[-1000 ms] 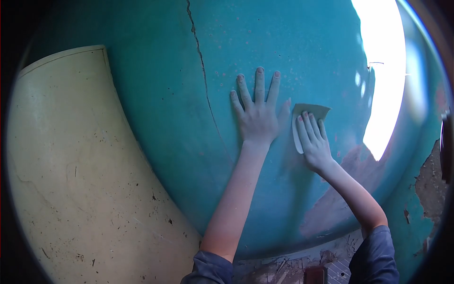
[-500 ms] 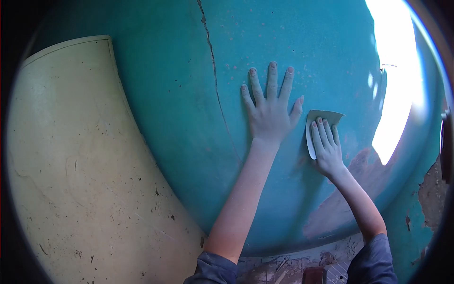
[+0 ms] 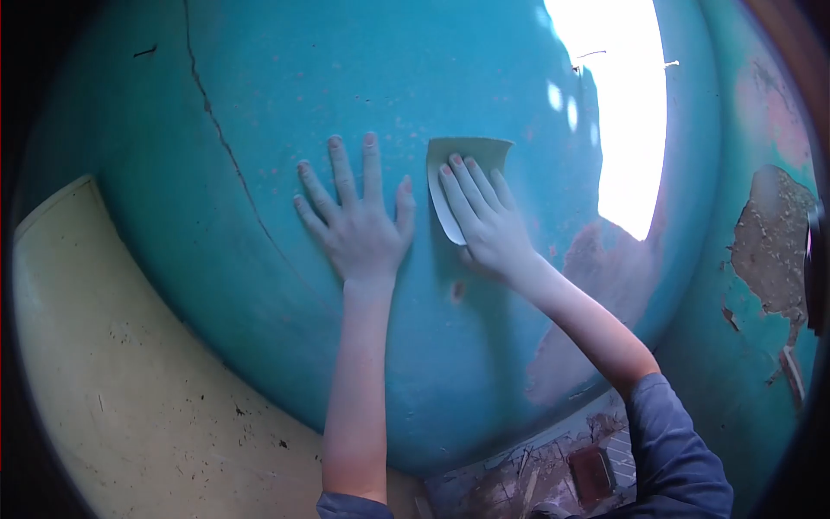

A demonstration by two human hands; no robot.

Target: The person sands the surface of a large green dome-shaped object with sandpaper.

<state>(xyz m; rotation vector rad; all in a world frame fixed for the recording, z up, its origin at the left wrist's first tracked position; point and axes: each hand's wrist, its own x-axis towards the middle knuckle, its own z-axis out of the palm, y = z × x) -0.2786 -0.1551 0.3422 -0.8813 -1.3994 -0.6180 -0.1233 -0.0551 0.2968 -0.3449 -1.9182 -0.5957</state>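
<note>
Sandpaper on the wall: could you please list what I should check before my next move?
1. Sandpaper pressed flat on the wall under the fingers of the right hand: ok.
2. Left hand spread flat on the wall, apart from the sandpaper: ok.
3. Thumb hold on the sandpaper's lower edge: cannot tell, the right hand hides it.
4. Paint sound all around: not ok. A crack runs left of the left hand, and a bare patch lies right of the right hand.
5. Grit left on the sandpaper: cannot tell.
</note>
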